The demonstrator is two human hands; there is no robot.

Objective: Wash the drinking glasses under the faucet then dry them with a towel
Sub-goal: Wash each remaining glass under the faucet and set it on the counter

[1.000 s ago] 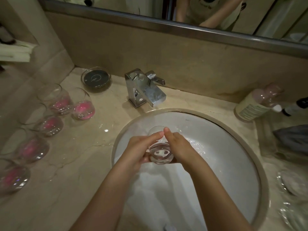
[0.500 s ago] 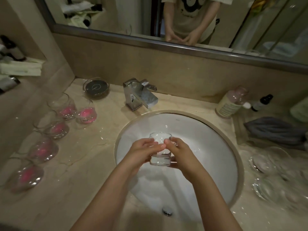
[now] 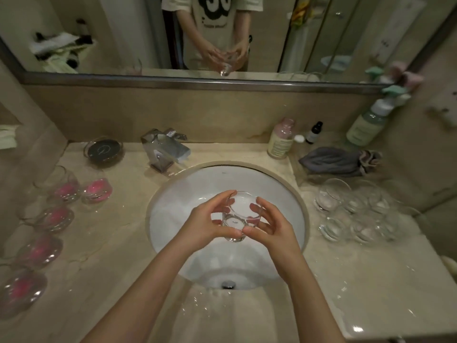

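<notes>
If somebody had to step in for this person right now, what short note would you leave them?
Left hand and right hand: both grip one clear glass over the sink.
Faucet: no water seen running.
Pink-stained glasses: on the counter left of the sink, apparently unwashed.
Clear glasses: grouped right of the sink, seemingly washed.
Grey towel: behind the clear glasses, untouched.
Left: finish the held glass, wash the pink-stained ones, then dry them all.
</notes>
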